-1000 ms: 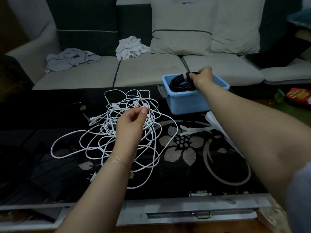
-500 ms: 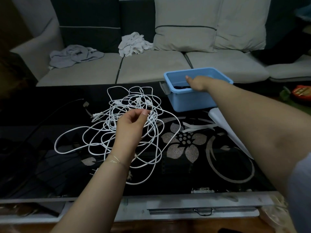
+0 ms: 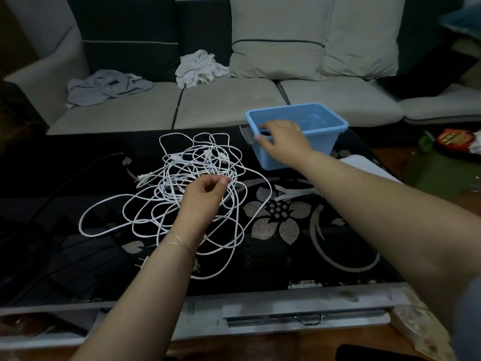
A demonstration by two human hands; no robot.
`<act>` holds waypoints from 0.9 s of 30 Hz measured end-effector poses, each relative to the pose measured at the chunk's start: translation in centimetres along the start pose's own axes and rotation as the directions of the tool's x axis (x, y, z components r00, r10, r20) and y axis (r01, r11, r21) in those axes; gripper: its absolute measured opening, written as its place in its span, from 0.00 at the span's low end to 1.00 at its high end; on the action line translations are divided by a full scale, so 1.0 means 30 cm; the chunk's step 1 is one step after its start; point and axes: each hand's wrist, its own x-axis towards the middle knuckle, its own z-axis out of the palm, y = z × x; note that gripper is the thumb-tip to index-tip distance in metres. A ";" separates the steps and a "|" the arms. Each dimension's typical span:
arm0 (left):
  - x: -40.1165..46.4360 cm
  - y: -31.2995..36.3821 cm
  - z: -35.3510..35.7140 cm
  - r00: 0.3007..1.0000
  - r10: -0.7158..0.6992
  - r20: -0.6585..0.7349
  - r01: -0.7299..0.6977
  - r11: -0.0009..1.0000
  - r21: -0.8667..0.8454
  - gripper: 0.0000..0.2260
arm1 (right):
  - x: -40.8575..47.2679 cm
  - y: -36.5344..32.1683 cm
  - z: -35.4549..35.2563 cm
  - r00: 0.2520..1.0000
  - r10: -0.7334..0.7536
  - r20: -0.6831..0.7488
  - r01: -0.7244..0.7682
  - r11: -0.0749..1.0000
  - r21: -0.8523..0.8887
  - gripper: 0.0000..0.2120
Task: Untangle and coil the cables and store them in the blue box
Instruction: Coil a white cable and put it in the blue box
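Observation:
A tangle of white cable [image 3: 166, 204] lies spread over the black glass table [image 3: 325, 256], left of centre. My left hand [image 3: 205, 196] hovers over the tangle with curled fingers, pinching a strand at its fingertips. The blue box [image 3: 335, 138] stands at the table's far side, right of the tangle. My right hand [image 3: 282, 140] is over the box's front-left rim, fingers relaxed and holding nothing. A dark sliver of the black coiled cable [image 3: 264, 132] shows inside the box; the hand hides the rest.
A thin black cable [image 3: 78, 170] runs across the table's left side. White paper [image 3: 364, 165] lies right of the box. A sofa with cushions and crumpled clothes [image 3: 109, 84] stands behind. A red snack packet [image 3: 458, 139] lies far right.
My right hand lowered the black coil into the blue box, released it and drew back to the box's front-left rim. My left hand stayed on the white tangle.

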 end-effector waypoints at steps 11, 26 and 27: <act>0.000 -0.084 -0.029 0.985 -0.145 0.095 0.107 0.940 0.324 0.16 | -0.281 -0.215 0.082 0.979 0.013 0.205 -0.027 0.997 0.066 0.21; -0.049 -0.111 -0.144 0.875 -0.180 0.449 -0.373 0.342 0.863 0.12 | -0.499 -0.361 0.103 0.876 -0.076 0.476 -0.011 0.984 0.178 0.19; -0.052 -0.110 -0.148 0.869 -0.165 0.467 -0.397 0.334 0.855 0.12 | -0.507 -0.357 0.100 0.869 -0.084 0.487 -0.004 0.984 0.177 0.18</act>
